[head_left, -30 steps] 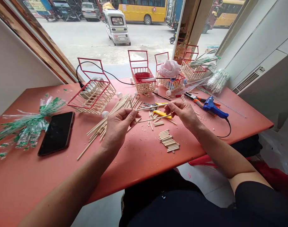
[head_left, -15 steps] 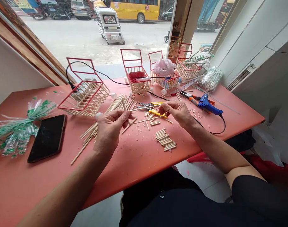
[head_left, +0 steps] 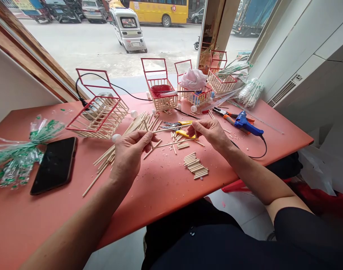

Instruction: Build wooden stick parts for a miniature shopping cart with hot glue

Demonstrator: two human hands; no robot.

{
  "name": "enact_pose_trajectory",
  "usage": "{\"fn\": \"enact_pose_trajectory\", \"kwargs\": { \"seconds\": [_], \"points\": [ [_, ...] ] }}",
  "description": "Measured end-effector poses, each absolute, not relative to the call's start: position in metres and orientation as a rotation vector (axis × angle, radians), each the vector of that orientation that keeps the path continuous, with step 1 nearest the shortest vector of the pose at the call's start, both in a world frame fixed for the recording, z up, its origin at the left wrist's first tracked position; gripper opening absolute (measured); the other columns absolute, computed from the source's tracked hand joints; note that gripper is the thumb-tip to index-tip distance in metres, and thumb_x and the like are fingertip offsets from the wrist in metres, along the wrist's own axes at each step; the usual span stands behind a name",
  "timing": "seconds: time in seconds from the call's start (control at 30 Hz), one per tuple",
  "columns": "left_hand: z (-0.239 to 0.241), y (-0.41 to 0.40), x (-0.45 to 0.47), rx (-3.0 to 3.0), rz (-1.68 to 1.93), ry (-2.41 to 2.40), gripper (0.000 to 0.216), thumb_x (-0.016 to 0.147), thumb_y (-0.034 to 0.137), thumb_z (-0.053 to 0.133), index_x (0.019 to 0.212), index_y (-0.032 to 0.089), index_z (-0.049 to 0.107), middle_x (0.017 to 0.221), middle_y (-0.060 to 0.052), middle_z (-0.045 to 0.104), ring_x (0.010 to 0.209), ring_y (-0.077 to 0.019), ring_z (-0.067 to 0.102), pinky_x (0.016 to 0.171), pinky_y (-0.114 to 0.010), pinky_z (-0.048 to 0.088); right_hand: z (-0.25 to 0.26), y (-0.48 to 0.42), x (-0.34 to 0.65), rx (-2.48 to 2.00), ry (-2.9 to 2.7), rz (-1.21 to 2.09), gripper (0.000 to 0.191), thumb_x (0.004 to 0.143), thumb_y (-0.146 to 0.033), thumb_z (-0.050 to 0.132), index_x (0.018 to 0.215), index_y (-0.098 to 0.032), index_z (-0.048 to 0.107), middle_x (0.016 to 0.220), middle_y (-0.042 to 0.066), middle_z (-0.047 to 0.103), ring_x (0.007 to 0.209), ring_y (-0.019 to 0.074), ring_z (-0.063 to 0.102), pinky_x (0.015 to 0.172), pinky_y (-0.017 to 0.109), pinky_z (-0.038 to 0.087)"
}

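Between my hands, a light wooden stick frame (head_left: pixel 171 128) is held above the table. My left hand (head_left: pixel 132 150) is closed on its left end, thumb and fingers pinching near where the sticks cross. My right hand (head_left: pixel 209 133) pinches the right end; its fingertips partly hide the joint there. Beneath the frame lie yellow-handled pliers (head_left: pixel 185 133) and several cut stick pieces. A row of short sticks (head_left: pixel 196 165) lies nearer to me, below my right hand. Long sticks (head_left: pixel 104 159) are heaped behind and beside my left hand.
Small stick carts with red handles (head_left: pixel 98 116) stand along the back. A blue glue gun (head_left: pixel 247 124) and orange-handled pliers (head_left: pixel 226 115) lie at right. A black phone (head_left: pixel 55 165) and green-clear plastic packaging (head_left: pixel 22 153) lie at left. The table edge (head_left: pixel 171 210) runs before me.
The view has shifted slightly, so everything sits a little further left. Both hands keep their hold on the stick frame, with the right fingers now closer around its right end.
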State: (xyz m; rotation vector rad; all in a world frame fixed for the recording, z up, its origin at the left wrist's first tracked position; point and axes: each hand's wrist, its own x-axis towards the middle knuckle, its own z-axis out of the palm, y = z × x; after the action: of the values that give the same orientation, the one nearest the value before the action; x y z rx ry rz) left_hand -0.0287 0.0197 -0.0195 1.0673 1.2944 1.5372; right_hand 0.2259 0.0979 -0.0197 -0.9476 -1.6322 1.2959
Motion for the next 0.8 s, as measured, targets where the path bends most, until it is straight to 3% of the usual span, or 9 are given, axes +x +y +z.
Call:
{"fn": "enact_pose_trajectory", "kwargs": {
  "seconds": [0.33, 0.53, 0.8],
  "points": [
    [-0.0172, 0.0200, -0.0286, 1.052, 1.517, 1.274, 0.024, 0.072, 0.039, 0.093, 0.077, 0.017, 0.085, 0.080, -0.009, 0.081, 0.057, -0.0089, 0.051, 0.057, -0.025, 0.041, -0.0174, 0.0975, 0.2250, -0.947, -1.555, 1.291, 0.059, 0.082, -0.080, 0.085, 0.079, -0.021, 0.086, 0.082, 0.007, 0.084, 0.073, 0.0160, 0.075, 0.064, 0.027, 0.055],
    [-0.0146, 0.0194, -0.0272, 0.938, 1.468, 1.297, 0.040, 0.061, 0.038, 0.100, 0.092, 0.016, 0.087, 0.086, -0.011, 0.084, 0.069, -0.0135, 0.063, 0.064, -0.025, 0.048, -0.0187, 0.0995, 0.2252, -1.009, -1.479, 1.318, 0.063, 0.075, -0.084, 0.087, 0.080, -0.022, 0.085, 0.085, 0.008, 0.085, 0.072, 0.0164, 0.075, 0.064, 0.027, 0.055],
    [-0.0161, 0.0227, -0.0288, 0.954, 1.515, 1.306, 0.036, 0.060, 0.039, 0.097, 0.083, 0.015, 0.084, 0.075, -0.009, 0.080, 0.058, -0.0096, 0.051, 0.056, -0.025, 0.037, -0.0137, 0.1059, 0.2343, -1.062, -1.653, 1.251, 0.072, 0.079, -0.091, 0.079, 0.080, -0.019, 0.087, 0.083, 0.010, 0.084, 0.072, 0.0158, 0.076, 0.061, 0.026, 0.053]
  ]
}}
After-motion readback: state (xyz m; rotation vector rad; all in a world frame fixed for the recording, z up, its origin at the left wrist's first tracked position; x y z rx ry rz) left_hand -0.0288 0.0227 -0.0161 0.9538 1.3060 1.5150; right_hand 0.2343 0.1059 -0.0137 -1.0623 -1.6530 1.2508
